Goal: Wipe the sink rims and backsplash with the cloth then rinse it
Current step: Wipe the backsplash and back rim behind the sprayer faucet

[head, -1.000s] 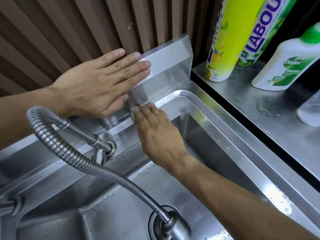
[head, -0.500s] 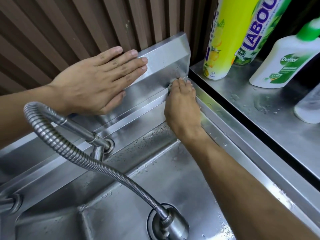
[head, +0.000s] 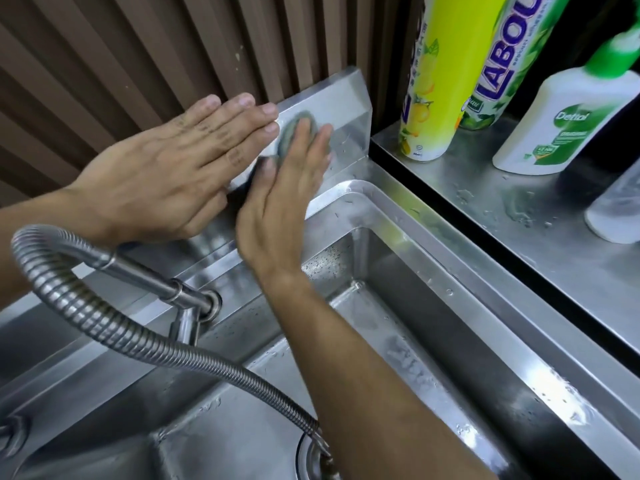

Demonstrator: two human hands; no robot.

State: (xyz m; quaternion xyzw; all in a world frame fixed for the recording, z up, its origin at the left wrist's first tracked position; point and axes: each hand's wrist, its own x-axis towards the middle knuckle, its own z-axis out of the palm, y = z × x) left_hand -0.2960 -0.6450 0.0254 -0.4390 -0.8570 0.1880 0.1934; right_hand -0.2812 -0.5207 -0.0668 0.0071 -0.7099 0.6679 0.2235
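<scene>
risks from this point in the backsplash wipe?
1. The right hand presses the cloth with flat fingers, no grip; it may slip into the sink basin.
2. A sweep past the backsplash end could knock the yellow spray can standing beside it.

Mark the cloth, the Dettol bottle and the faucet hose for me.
cloth (head: 294, 128): head view, greenish edge showing above the fingers.
Dettol bottle (head: 568, 123): head view, white body at the label.
faucet hose (head: 114, 336): head view, ribbed metal curve.

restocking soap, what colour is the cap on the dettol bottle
Green, on a white Dettol bottle; its cap shows, slightly blurred, in the head view.
</scene>
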